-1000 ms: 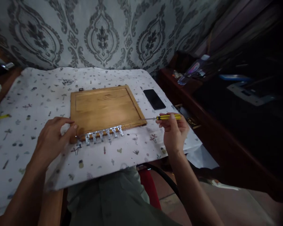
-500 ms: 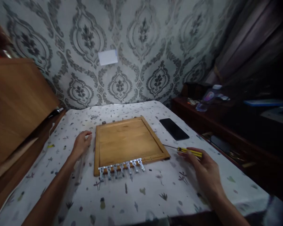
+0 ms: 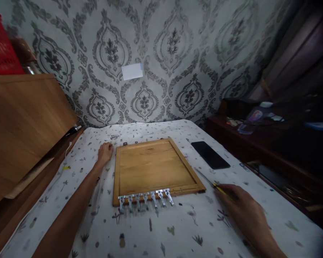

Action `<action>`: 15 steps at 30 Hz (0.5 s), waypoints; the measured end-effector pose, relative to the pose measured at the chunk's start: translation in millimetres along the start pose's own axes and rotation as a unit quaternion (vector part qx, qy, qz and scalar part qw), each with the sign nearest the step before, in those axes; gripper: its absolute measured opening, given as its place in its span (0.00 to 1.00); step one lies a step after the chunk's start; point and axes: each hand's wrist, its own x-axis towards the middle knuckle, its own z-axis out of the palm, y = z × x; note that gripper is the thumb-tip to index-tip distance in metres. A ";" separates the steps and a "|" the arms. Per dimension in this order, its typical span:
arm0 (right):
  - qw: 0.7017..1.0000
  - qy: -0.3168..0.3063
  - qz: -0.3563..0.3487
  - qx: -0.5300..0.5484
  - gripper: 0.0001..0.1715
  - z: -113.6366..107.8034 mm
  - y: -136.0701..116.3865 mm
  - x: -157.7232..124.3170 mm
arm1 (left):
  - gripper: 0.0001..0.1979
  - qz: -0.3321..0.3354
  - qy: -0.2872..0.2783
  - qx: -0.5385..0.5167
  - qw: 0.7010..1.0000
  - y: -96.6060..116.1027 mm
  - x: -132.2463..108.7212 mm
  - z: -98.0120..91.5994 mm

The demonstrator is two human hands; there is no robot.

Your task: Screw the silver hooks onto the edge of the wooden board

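Note:
A flat wooden panel with a raised frame lies on the patterned tablecloth. Along its near edge sits a row of several silver metal hinge-like brackets, jutting past the edge. My left hand rests on the cloth just beyond the panel's upper left side, fingers curled in, with nothing seen in them. On the right, my right hand is closed around the yellow-and-black handle of a screwdriver. Its shaft points up and left, with the tip close to the panel's right edge. Part of the handle is hidden by the hand.
A black smartphone lies right of the panel. At left stand a wooden cabinet and a red basket. A plastic bottle is on the dark furniture at right. The patterned wall closes off the back.
My left hand has moved away along the panel's side, its fingers more curled. The right hand has turned palm down with the screwdriver, which angles more steeply. The whole view has shifted.

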 end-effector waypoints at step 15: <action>1.000 -0.018 -0.008 -0.020 0.22 -3.2 6.6 3.3 | 0.20 -0.051 0.012 0.042 0.998 6.7 67.5 2.7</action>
